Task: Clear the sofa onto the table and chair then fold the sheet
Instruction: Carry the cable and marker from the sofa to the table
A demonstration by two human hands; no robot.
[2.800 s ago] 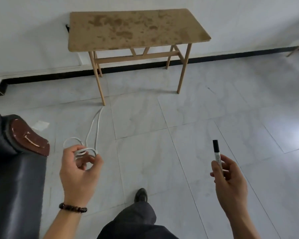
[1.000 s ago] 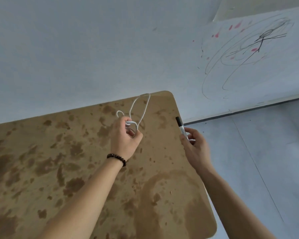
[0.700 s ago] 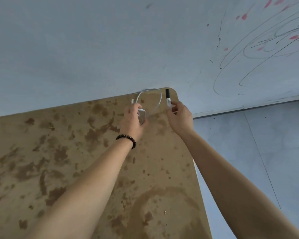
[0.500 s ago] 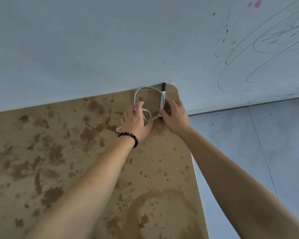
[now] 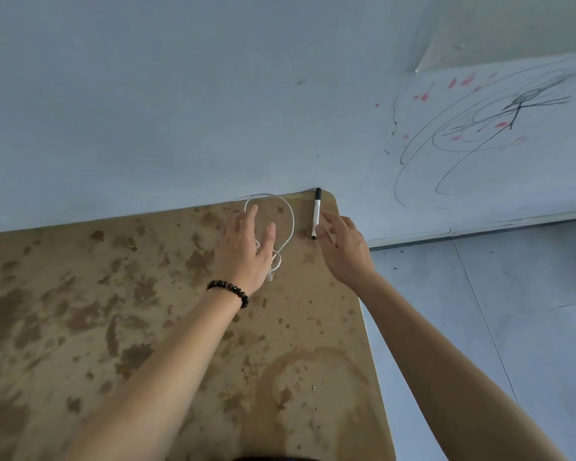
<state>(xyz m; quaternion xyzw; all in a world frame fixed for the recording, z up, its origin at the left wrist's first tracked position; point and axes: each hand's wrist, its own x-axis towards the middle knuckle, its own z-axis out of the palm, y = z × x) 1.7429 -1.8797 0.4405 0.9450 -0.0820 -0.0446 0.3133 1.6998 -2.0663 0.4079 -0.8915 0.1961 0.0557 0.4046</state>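
Note:
A looped white cable [image 5: 288,221] lies on the far right corner of the stained wooden table [image 5: 113,311]. Just right of it a marker [image 5: 316,212] with a black cap lies flat, pointing at the wall. My left hand [image 5: 246,254] hovers over the cable's lower end with fingers spread, holding nothing. My right hand [image 5: 343,247] is open too, its fingertips just beside the marker's near end. The sofa and the sheet are out of view.
The table's right edge [image 5: 369,327] runs down beside grey floor tiles [image 5: 512,327]. A white wall [image 5: 180,111] stands directly behind the table, with pen scribbles and red marks [image 5: 496,128] on its right part.
Both hands carried the cable and marker to the table's far corner, set them down and let go. The hands are now drawn back a little and open.

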